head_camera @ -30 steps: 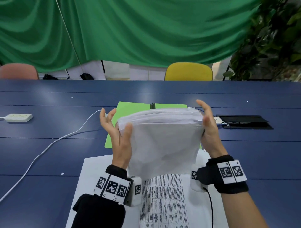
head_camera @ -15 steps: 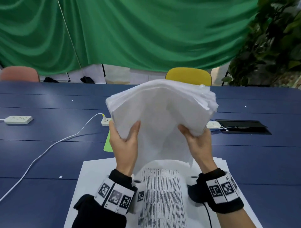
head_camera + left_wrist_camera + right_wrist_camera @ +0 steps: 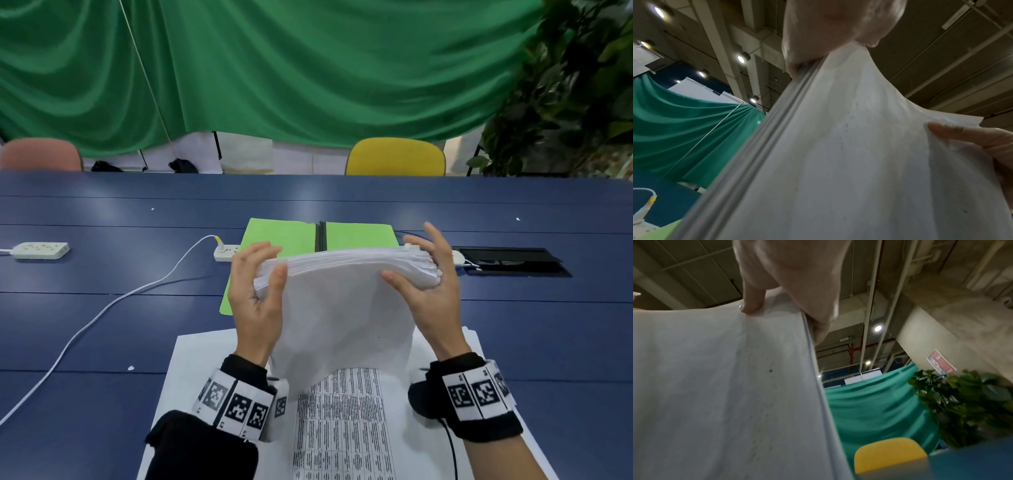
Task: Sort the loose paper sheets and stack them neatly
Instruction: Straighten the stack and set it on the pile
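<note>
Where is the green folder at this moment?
In the head view, the flat green paper folder lies open on the blue table, centre, just behind the thick white paper stack held in both hands, with a white power strip at its left edge.

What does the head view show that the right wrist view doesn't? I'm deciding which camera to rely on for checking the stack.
Only the head view shows the left hand, the green folder, the printed sheet on the blue table, and two power strips.

Only the right wrist view shows the ceiling pipes and a wall poster.

Both show the paper stack gripped by the right hand, the yellow chair, green curtain and plant.
</note>
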### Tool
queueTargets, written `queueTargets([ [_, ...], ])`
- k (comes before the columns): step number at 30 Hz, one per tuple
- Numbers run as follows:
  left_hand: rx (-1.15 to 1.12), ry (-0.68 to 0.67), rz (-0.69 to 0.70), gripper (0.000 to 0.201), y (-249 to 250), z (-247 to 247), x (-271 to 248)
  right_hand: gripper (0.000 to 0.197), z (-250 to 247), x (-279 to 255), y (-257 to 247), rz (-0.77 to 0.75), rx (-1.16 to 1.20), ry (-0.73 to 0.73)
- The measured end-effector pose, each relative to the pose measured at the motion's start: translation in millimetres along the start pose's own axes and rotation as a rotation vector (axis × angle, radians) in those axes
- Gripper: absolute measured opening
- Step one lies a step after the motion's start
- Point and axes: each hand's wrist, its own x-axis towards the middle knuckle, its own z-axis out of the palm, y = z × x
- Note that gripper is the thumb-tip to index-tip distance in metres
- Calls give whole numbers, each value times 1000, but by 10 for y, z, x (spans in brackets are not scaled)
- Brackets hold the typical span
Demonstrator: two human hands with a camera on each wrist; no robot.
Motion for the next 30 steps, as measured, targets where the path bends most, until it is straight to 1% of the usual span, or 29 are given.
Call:
queueTargets([
  [2,-8,5,-52,17,14,10,31,32,-24,45,-10,-15,-47,-22],
  [3,-16,13,-77,18,18,17,45,22,-26,64,-20,-13,-48,-33],
  [4,-28,21,-98,18,28,31,57,20,-19,79,-36,3,-27,-36],
  [6,-75,47,-141,13,40,57,66,28,0,110,-63,41,12,-7],
  [7,-95,62,-159,13,44,64,67,28,17,121,-72,50,11,18],
  [9,-120,74,-176,18,64,76,64,22,41,135,-56,73,-14,60],
  [11,-139,61,-209,18,73,76,72,16,57,147,-27,102,-40,68],
  [14,-154,54,-253,19,74,77,86,21,77,174,-9,125,-65,82],
  [19,-180,21,-301,18,56,44,111,17,119,185,-42,114,-20,99],
  [20,-196,21,-318,20,50,33,111,21,124,168,-41,121,4,121],
  [22,-210,38,-343,33,52,30,102,39,138,126,-13,172,57,189],
  [23,-206,51,-354,39,71,44,91,43,149,107,5,208,84,218],
  [24,-201,74,-366,41,90,65,84,46,162,90,6,237,106,238],
  [26,-186,130,-369,35,129,114,100,50,192,83,-31,272,133,271],
  [28,-144,186,-364,24,148,159,139,47,201,115,-67,283,152,311],
  [30,-110,213,-358,28,145,176,168,33,211,160,-77,310,151,340],
])
